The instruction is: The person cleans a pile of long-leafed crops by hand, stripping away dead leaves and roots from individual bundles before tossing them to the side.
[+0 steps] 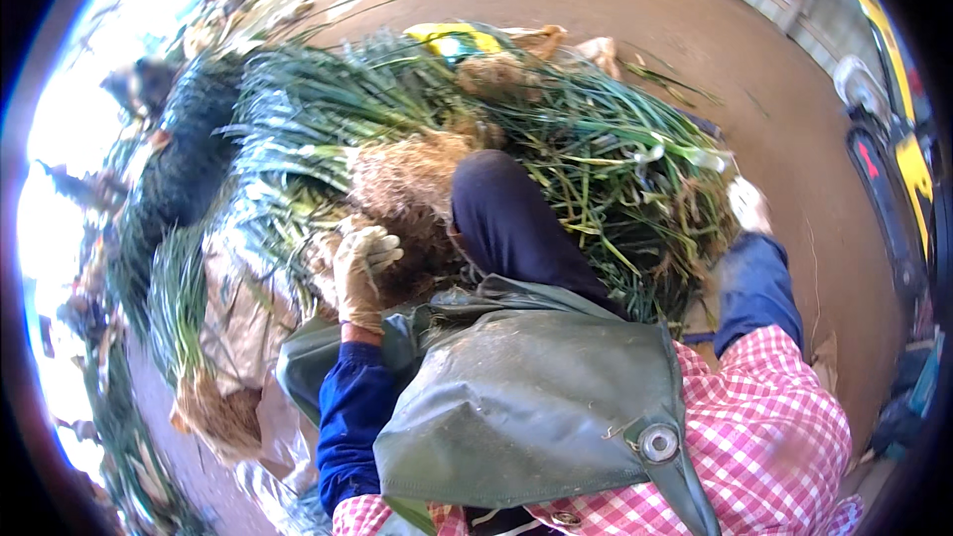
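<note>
My left hand (365, 263), in a pale glove, is beside a mass of tan, stringy roots (412, 171). Its fingers are apart and slightly bent, with nothing visible in them. At the right edge of the heap, my gloved right hand (748, 204) is closed at the pale end of a green onion (700, 155); blur hides its exact grip. Long green onion leaves (328, 89) spread to the far left of the roots. More loose stalks and leaves (620, 179) lie tangled to the right of my dark-clad knee (506, 213).
A bundle of green onions (184, 313) lies at the left by brown paper (238, 323). More bundles line the far left. A yellow-and-green bag (454, 40) sits behind the heap. Yellow-and-black machinery (908, 164) stands at the right on the brown floor (635, 10). A green apron (526, 387) covers my lap.
</note>
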Motion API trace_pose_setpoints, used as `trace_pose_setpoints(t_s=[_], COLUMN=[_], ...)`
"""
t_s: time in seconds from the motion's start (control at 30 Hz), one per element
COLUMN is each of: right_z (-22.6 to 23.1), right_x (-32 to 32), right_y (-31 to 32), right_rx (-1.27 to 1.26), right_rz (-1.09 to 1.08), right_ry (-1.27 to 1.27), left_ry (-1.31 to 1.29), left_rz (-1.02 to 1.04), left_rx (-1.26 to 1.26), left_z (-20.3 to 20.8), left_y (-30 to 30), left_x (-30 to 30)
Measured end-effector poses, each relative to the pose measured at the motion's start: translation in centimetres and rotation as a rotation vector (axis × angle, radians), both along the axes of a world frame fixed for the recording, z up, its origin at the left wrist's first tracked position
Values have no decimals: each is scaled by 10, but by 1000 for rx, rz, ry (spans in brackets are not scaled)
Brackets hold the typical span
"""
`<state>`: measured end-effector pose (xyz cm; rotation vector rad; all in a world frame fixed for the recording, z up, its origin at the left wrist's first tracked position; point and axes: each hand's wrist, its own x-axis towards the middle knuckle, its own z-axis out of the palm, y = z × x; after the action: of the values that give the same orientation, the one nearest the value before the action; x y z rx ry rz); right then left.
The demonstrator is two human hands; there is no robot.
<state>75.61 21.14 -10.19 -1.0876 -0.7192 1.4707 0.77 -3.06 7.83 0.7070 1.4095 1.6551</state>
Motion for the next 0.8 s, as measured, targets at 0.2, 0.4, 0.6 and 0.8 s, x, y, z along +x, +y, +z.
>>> trace_pose_setpoints(t_s=[0.2, 0.4, 0.6, 0.8], right_z=[203, 184, 167, 248], right_x=[-510, -755, -788, -767], right_y=[92, 30, -4, -9], right_rx=[263, 1065, 1130, 1236], right_rz=[997, 972, 936, 627], right_ry=[-407, -1332, -1630, -936], left_ry=[-71, -62, -115, -113], left_rz=[150, 195, 219, 365], left_rx=[21, 52, 91, 217], left_z=[-44, -52, -50, -53], left_y=[-18, -17, -9, 8], left_x=[-25, -41, -49, -57])
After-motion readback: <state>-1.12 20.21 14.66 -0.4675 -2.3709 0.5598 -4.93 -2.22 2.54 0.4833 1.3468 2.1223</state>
